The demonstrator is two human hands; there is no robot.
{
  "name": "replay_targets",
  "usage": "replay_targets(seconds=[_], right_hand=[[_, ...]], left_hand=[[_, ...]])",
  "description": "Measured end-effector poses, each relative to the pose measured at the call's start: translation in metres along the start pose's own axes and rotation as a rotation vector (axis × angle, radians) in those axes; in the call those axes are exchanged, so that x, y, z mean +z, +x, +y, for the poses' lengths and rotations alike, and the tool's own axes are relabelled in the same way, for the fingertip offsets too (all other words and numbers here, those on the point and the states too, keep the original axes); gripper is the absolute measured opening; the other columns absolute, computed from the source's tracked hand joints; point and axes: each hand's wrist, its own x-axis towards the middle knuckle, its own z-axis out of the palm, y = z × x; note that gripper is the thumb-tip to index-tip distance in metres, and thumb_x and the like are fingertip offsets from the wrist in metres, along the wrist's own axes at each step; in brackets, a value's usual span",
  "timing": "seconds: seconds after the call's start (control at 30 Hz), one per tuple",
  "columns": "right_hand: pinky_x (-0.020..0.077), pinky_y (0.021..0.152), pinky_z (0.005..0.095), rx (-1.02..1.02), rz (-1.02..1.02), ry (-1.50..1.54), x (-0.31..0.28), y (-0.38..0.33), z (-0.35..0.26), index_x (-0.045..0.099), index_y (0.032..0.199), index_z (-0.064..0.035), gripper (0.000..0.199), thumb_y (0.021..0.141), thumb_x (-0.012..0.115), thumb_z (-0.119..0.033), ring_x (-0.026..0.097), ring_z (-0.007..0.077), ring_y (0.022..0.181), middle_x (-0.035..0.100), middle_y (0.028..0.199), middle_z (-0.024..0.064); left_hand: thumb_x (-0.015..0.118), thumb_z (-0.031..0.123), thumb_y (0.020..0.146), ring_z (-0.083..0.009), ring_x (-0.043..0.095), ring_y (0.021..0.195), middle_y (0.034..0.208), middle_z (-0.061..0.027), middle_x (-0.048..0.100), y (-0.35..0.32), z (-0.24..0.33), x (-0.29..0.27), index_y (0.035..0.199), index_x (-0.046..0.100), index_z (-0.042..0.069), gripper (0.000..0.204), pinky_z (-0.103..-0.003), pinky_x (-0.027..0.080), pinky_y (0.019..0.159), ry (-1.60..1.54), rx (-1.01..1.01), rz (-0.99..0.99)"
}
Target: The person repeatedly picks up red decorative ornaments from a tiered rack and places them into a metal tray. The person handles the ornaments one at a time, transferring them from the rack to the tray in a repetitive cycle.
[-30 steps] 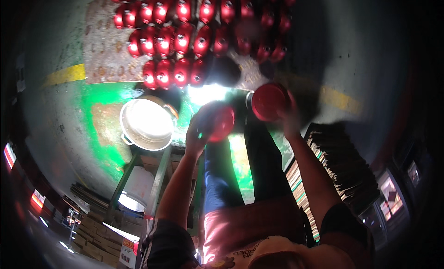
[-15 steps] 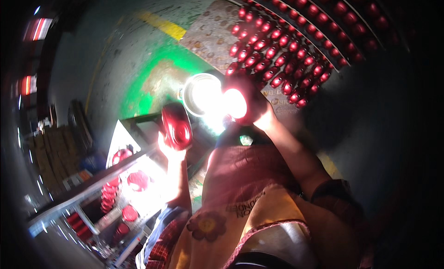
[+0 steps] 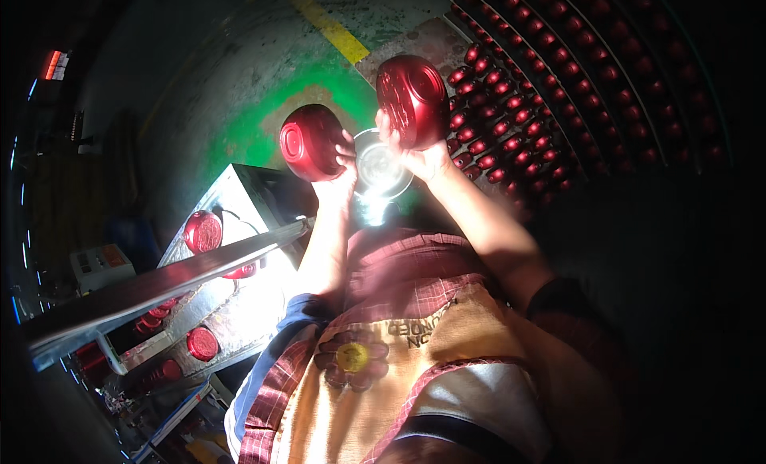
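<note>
In my left hand [image 3: 337, 177] I hold a glossy dark-red rounded vessel [image 3: 317, 149], tilted so that a ringed round end faces left. My fingers wrap its right side. My right hand [image 3: 419, 153] grips a second glossy red vessel [image 3: 416, 97], held higher and a little farther off, with bright reflections on its side. The two vessels are apart. Between and below them is a round pale metal basin [image 3: 381, 167], its inside lit brightly and partly behind my right hand.
Rows of similar red vessels [image 3: 511, 121] stand at the far right, with curved racks [image 3: 590, 73] of more beyond. At left, a metal workbench [image 3: 259, 304] carries several red pieces [image 3: 203, 343], and a metal rail [image 3: 191, 268] crosses it. A yellow line [image 3: 327, 25] marks the floor.
Both hands have moved farther from my body, my left also to the right. The left vessel has turned, bringing its ringed end into view. The right vessel is out of the strong glare.
</note>
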Motion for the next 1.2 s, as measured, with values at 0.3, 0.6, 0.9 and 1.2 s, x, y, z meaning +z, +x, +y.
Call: replay_targets(seconds=[0.3,0.6,0.9,1.2], right_hand=[[0.0568,0.082,0.0479,-0.255,0.064,-0.146,-0.014,-0.005,0.029,0.045,0.145,-0.0138,0.067,0.091,0.064,-0.049,0.055,0.0309,0.118,0.046,0.137,0.0178],[0.0525,0.086,0.0508,-0.213,-0.016,-0.180,-0.029,-0.092,0.059,0.043,0.143,-0.0095,0.065,0.092,0.061,-0.045,0.052,0.0280,0.119,0.045,0.135,0.0151],[0.0532,0.089,0.0496,-0.203,0.047,-0.114,-0.089,-0.238,0.127,0.046,0.140,-0.0100,0.056,0.093,0.062,-0.037,0.052,0.0264,0.122,0.045,0.135,0.0107],[0.0547,0.089,0.0495,-0.177,0.259,-0.113,-0.115,-0.311,0.170,0.046,0.136,-0.0029,0.063,0.091,0.067,-0.041,0.054,0.0287,0.119,0.050,0.131,0.0122]], left_hand=[[0.066,0.044,0.089,-0.0324,0.061,0.101,0.130,-0.0226,0.051,0.014,0.025,0.018,0.139,0.049,0.012,0.062,-0.039,0.056,0.080,-0.156,-0.258,-0.078],[0.047,0.044,0.101,-0.0420,0.061,0.112,0.141,-0.0265,0.047,-0.064,0.010,0.000,0.149,0.039,0.012,0.058,-0.050,0.056,0.093,0.056,-0.347,-0.235],[0.042,0.033,0.105,-0.0311,0.061,0.118,0.141,-0.0191,0.051,-0.283,-0.023,-0.006,0.147,0.042,0.010,0.048,-0.045,0.054,0.098,0.400,0.005,-0.021],[0.056,0.050,0.096,-0.0323,0.046,0.135,0.150,-0.0159,0.044,-0.456,0.009,0.031,0.150,0.038,0.010,0.069,-0.057,0.039,0.111,0.693,0.260,0.089]])
